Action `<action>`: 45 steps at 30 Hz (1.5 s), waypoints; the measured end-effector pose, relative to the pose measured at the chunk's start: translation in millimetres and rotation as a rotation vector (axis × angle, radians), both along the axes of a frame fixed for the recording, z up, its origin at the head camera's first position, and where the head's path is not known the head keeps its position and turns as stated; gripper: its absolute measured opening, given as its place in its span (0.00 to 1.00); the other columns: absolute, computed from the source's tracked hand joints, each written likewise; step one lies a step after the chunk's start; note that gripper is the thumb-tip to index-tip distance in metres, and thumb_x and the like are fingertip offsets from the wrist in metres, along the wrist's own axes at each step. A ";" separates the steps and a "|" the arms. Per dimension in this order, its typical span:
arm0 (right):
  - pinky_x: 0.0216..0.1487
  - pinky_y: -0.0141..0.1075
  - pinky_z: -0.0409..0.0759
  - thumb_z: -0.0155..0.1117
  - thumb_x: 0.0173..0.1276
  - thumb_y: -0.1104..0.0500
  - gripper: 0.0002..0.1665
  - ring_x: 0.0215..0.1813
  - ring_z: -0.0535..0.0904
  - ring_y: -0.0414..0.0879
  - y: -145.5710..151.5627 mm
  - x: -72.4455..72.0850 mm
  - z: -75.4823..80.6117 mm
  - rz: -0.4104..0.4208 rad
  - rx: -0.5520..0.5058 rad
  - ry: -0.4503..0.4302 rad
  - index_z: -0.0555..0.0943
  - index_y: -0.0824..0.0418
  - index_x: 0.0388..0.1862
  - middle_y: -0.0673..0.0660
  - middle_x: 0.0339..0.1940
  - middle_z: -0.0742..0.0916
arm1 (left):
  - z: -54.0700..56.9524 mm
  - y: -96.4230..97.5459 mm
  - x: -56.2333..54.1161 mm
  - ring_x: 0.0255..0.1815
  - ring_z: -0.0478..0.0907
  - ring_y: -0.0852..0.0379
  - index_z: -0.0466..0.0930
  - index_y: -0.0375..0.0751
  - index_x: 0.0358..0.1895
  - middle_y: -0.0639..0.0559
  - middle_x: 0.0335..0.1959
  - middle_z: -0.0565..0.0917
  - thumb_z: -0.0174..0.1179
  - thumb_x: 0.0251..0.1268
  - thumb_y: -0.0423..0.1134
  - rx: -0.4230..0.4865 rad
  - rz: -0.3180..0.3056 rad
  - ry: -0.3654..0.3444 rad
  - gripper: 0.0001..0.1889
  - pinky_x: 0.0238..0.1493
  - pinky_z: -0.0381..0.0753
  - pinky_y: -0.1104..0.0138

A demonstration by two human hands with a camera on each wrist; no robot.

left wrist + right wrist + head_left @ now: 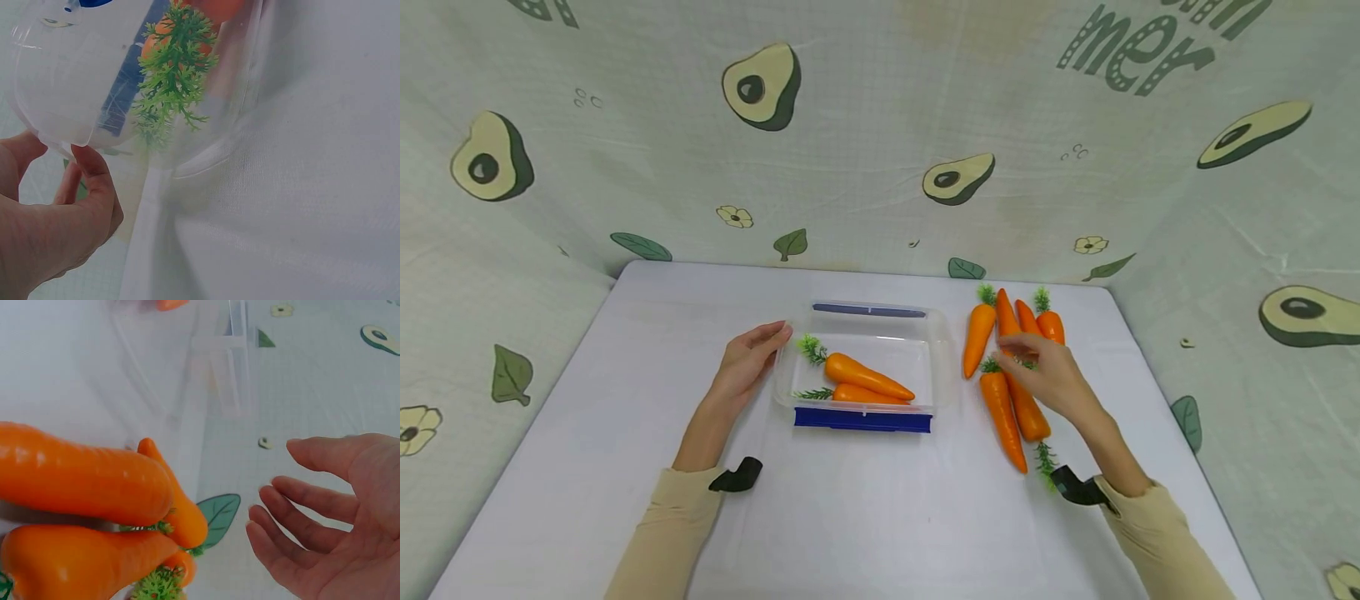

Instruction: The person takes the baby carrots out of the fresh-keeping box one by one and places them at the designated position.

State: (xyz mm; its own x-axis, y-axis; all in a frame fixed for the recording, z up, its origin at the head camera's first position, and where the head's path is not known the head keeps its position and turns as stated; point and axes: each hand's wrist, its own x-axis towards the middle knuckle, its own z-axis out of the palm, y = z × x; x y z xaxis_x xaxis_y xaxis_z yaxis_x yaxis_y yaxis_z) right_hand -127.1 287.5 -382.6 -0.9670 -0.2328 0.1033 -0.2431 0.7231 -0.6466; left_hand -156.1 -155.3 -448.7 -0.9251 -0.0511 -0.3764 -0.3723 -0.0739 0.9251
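A clear plastic container (pixel 934 367) with blue clips stands in the middle of the table. Two toy carrots (pixel 867 377) with green tops lie inside it. My left hand (pixel 749 363) pinches the container's left rim between thumb and fingers, seen closer in the left wrist view, where a leafy green top (pixel 175 69) shows through the wall. Over a group of several loose carrots (pixel 1000 412) on the right hovers my right hand (pixel 1047 372). Its fingers are spread and relaxed with nothing between them, and in the right wrist view this hand (pixel 319 519) is apart from the carrots (pixel 81 478).
The table (pixel 850 517) has a white cover. Behind it and at both sides hangs a pale cloth (pixel 865 150) printed with avocados and leaves. Dark straps (pixel 737 475) sit at both wrists, over beige sleeves.
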 end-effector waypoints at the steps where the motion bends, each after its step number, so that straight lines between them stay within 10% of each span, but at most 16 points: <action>1: 0.55 0.59 0.81 0.67 0.75 0.56 0.21 0.53 0.84 0.63 -2.5 -1.7 0.2 0.004 -0.002 0.000 0.82 0.71 0.58 0.67 0.53 0.87 | 0.2 0.0 0.2 0.50 0.68 0.64 0.73 0.40 0.72 0.59 0.57 0.76 0.68 0.70 0.52 0.002 0.002 -0.001 0.33 0.47 0.71 0.76; 45: 0.61 0.53 0.80 0.69 0.72 0.61 0.23 0.58 0.81 0.65 -126.6 -40.8 -20.2 0.350 -0.090 -0.011 0.80 0.72 0.62 0.69 0.58 0.85 | -2.6 -0.5 -1.4 0.52 0.69 0.64 0.73 0.40 0.72 0.54 0.62 0.75 0.68 0.70 0.52 0.002 0.016 0.007 0.33 0.52 0.71 0.74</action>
State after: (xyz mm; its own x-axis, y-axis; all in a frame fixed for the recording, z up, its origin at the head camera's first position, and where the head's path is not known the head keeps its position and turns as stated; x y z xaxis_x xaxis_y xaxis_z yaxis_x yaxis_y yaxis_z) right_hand -167.9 161.0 -402.8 -0.8315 -0.5404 0.1286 -0.4588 0.5376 -0.7075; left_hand -157.5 -155.8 -451.3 -0.9267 -0.0649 -0.3702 -0.3648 -0.0819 0.9275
